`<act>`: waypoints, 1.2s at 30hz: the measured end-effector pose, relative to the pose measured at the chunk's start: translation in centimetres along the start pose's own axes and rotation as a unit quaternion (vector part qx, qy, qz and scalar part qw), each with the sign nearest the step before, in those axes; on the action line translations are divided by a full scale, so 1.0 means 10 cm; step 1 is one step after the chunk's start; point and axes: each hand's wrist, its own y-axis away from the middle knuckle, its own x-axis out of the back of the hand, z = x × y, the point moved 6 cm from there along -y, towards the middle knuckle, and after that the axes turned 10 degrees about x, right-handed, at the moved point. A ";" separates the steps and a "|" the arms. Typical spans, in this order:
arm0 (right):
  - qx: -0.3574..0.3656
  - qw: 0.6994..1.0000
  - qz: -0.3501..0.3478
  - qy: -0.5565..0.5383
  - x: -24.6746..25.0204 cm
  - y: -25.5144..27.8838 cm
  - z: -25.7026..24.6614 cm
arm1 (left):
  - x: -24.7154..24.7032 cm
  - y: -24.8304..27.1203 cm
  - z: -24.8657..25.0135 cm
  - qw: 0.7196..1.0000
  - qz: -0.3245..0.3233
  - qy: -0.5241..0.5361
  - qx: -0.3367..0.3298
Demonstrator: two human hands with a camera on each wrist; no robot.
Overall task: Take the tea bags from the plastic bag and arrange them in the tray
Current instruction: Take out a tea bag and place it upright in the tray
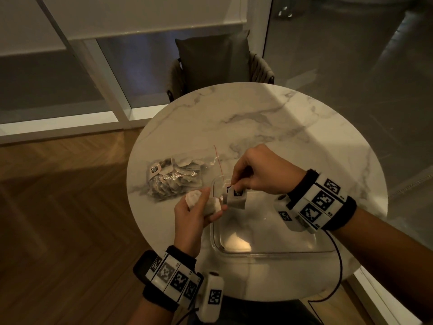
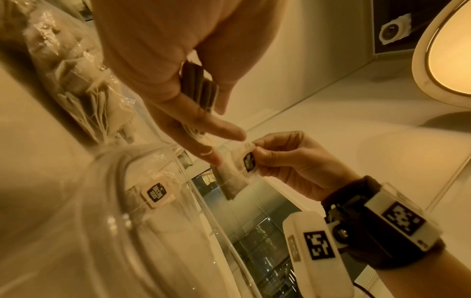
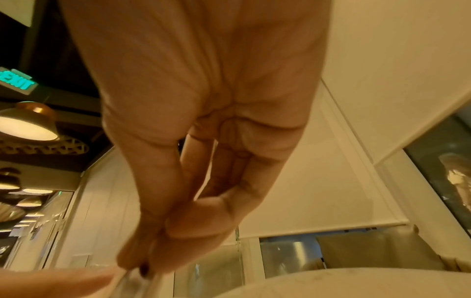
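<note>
Left of centre in the head view, the plastic bag [image 1: 174, 178] lies on the round marble table [image 1: 269, 118], bulging with tea bags and showing a red strip along its open edge; it sits just beside the upper left corner of the clear tray [image 1: 269, 253].

Lower centre-left, the left hand [image 1: 196, 213] comes up from the bottom of the frame, palm turned inward, fingers curled round a small bunch of tea bags [image 1: 210, 204] held over the tray's left rim. In the left wrist view the forefinger and thumb of this hand reach forward, while dark tea bags are tucked between the palm and the other fingers.

Just right of that, a single tea bag [image 1: 237, 200] hangs over the upper left part of the tray. The right hand [image 1: 260, 171] pinches it at the top, beside its paper tag, thumb against forefinger, with the other fingers folded loosely. The right forearm enters from the lower right edge and slants up toward centre, wrist bent downward. The two hands are close together, the left fingertips nearly meeting the hanging bag; whether they touch it I cannot tell.

In the left wrist view, one more tea bag [image 2: 155, 196] with a dark tag appears inside the tray.
</note>
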 end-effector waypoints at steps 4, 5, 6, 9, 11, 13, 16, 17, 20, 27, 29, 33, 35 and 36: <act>-0.014 0.997 -0.069 0.045 -0.16 -0.10 0.11 | 0.04 -0.02 -0.06 0.999 0.008 0.046 0.025; -0.018 0.995 -0.086 0.052 -0.21 -0.12 0.15 | 0.06 -0.03 -0.07 0.998 0.013 0.059 0.029; -0.023 0.993 -0.101 0.057 -0.26 -0.15 0.19 | 0.08 -0.04 -0.09 0.997 0.016 0.072 0.031; -0.033 0.990 -0.127 0.055 -0.39 -0.23 0.28 | 0.10 -0.04 -0.10 0.994 0.019 0.099 0.036; -0.034 0.988 -0.138 0.052 -0.47 -0.28 0.33 | 0.10 -0.03 -0.07 0.994 0.012 0.101 0.026; -0.036 0.986 -0.152 0.058 -0.56 -0.33 0.37 | 0.11 -0.02 -0.05 0.995 0.004 0.102 0.013; -0.043 0.984 -0.158 0.071 -0.65 -0.38 0.43 | 0.16 -0.03 -0.05 0.993 0.001 0.122 0.008; -0.047 0.984 -0.155 0.076 -0.66 -0.40 0.45 | 0.18 -0.03 -0.05 0.992 0.004 0.128 0.010; -0.059 0.984 -0.141 0.092 -0.67 -0.43 0.49 | 0.23 -0.04 -0.06 0.991 0.016 0.130 0.016; -0.049 0.983 -0.114 0.135 -0.62 -0.48 0.48 | 0.23 -0.02 -0.07 0.993 0.011 0.120 0.015; -0.045 0.982 -0.111 0.149 -0.63 -0.48 0.47 | 0.22 -0.02 -0.08 0.993 0.011 0.120 0.018; -0.050 0.981 -0.102 0.155 -0.61 -0.45 0.49 | 0.22 -0.02 -0.08 0.991 0.008 0.129 0.023; -0.048 0.985 -0.088 0.142 -0.57 -0.45 0.50 | 0.22 -0.02 -0.08 0.991 0.003 0.130 0.028; -0.047 0.987 -0.077 0.133 -0.54 -0.45 0.50 | 0.21 -0.02 -0.08 0.991 0.000 0.131 0.031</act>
